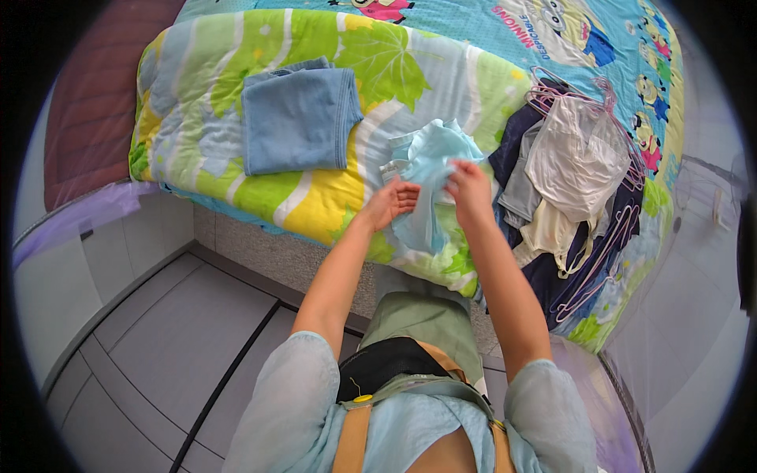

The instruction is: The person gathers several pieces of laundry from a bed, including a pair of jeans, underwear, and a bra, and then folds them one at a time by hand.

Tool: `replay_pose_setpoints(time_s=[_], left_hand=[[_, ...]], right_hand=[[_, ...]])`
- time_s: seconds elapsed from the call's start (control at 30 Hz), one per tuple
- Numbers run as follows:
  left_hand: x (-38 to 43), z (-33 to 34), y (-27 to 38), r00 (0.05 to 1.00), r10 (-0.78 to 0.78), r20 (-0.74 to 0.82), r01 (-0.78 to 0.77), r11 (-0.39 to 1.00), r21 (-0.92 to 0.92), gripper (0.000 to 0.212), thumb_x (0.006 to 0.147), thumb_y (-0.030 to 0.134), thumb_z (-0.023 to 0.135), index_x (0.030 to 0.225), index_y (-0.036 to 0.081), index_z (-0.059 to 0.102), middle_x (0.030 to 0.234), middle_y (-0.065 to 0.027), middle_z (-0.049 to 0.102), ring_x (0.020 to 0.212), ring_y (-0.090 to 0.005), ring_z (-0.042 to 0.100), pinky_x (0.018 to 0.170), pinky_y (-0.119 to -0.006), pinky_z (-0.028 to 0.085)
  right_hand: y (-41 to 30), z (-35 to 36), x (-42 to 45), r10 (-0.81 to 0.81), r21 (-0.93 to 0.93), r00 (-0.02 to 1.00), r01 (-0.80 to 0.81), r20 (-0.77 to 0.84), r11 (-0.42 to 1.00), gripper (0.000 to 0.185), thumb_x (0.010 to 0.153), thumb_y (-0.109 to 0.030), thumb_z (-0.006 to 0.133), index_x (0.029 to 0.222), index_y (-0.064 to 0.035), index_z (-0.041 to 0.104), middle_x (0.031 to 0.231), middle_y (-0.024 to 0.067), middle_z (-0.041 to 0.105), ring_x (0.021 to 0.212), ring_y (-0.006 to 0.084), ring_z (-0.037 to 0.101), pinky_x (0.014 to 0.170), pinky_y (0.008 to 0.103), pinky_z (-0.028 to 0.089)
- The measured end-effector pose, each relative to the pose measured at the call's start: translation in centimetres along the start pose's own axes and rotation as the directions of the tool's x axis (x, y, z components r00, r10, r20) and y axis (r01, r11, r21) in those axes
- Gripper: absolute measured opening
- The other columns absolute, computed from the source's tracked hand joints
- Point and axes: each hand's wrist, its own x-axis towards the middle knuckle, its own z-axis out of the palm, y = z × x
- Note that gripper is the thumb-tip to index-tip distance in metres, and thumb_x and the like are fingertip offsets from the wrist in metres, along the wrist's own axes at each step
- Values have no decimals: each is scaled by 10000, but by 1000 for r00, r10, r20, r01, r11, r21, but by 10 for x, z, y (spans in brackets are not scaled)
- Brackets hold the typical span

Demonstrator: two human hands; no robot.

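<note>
A crumpled light-blue garment (pixel 434 148) lies on the leaf-patterned quilt (pixel 307 201) in front of me. My right hand (pixel 470 186) has its fingers bent at the garment's right side, blurred; whether they pinch the fabric is unclear. On the garment's left side, my left hand (pixel 392 204) is palm inward with fingers extended, touching or very near the cloth. Folded blue denim (pixel 295 121) rests flat on the quilt to the left. To the right is a pile with a white camisole-like top (pixel 576 156) over cream, grey and dark garments.
Pink and white hangers (pixel 603 260) lie among the pile at right. A turquoise cartoon-print sheet (pixel 461 20) covers the far part of the bed. Sheer purple netting (pixel 89 213) hangs at the left bed edge, beside a maroon padded panel (pixel 97 100).
</note>
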Motion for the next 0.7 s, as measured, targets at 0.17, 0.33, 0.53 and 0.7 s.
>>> replay_pose_setpoints(time_s=[0.17, 0.33, 0.53, 0.7], left_hand=[[-15, -13, 0, 963, 140, -229, -196, 949, -245, 613, 874, 548, 338, 1234, 56, 397, 1097, -114, 532, 983, -190, 515, 856, -307, 403], [-14, -7, -37, 685, 590, -428, -330, 775, 540, 507, 850, 286, 537, 1267, 65, 352, 1154, -111, 497, 1037, -214, 484, 884, -316, 390], [9, 3, -15, 721, 3, -693, -177, 968, -181, 520, 840, 434, 503, 1225, 97, 418, 1132, -74, 519, 953, -211, 536, 727, -394, 491], [-5, -16, 15, 867, -207, -453, 79, 955, -286, 492, 779, 327, 595, 1169, 74, 433, 1060, -98, 555, 928, -253, 564, 667, -443, 515]], right_hand=[[-30, 6, 83, -75, 315, 987, 116, -139, 942, 412, 815, -71, 530, 1183, 66, 403, 1137, 174, 472, 1036, 245, 484, 901, 344, 405], [-7, -33, 61, -301, -362, 953, 284, 9, 888, 547, 743, -45, 529, 1267, -38, 369, 1189, 173, 433, 1052, 233, 482, 877, 329, 407], [18, -72, 39, -324, -463, 944, 264, -54, 846, 462, 715, -48, 518, 1169, -24, 440, 1039, 122, 463, 858, 169, 511, 735, 291, 471], [13, -78, 4, -305, -419, 951, 255, -56, 872, 423, 724, -42, 521, 1141, -23, 454, 1003, 111, 457, 801, 152, 506, 630, 263, 490]])
